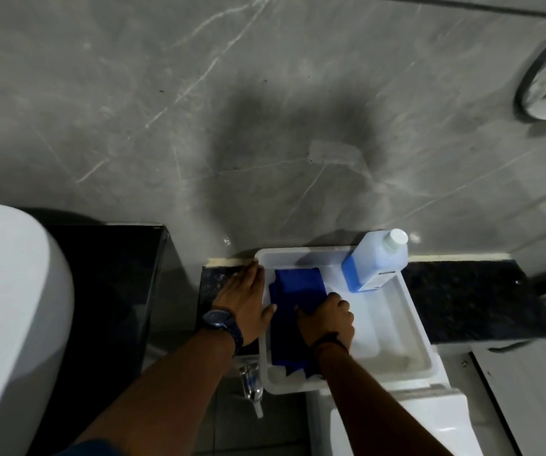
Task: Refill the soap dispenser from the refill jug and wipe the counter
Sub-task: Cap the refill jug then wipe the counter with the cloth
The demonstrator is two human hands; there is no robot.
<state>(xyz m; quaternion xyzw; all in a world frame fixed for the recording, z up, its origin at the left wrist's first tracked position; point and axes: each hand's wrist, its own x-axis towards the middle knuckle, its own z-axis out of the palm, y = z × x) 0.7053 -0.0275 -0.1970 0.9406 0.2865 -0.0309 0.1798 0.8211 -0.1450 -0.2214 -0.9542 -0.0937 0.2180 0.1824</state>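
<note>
Landmark: a white tray (pixel 413 311) is set on a dark counter (pixel 469 297) against a grey wall; all places below are given from it.
Jug: a clear jug (pixel 375 261) with blue liquid and a white cap (pixel 396 237) is stood in the tray's far right corner, capped and tilted toward the wall.
Cloth: a blue cloth (pixel 294 291) is laid along the tray's left side, inside it.
Right hand: the right hand (pixel 327 320) is closed on the cloth's near part, inside the tray.
Left hand: the left hand (pixel 243 301) is spread flat and holds nothing; it is pressed against the tray's left outer wall, over the counter, and a watch (pixel 222 322) is worn on the wrist.
Dispenser: no soap dispenser can be made out in this view, so its place cannot be told.
Progress: the jug is seen capped and the cloth is still in the tray, so the refill cannot be confirmed as done, and the wipe is judged not yet begun. The cloth being taken up is judged to be the step in hand.
Left to do: at least the wipe of the counter.
Writing: a pale label is seen low on the jug, but its print is too small to be read; no brand can be told.
</note>
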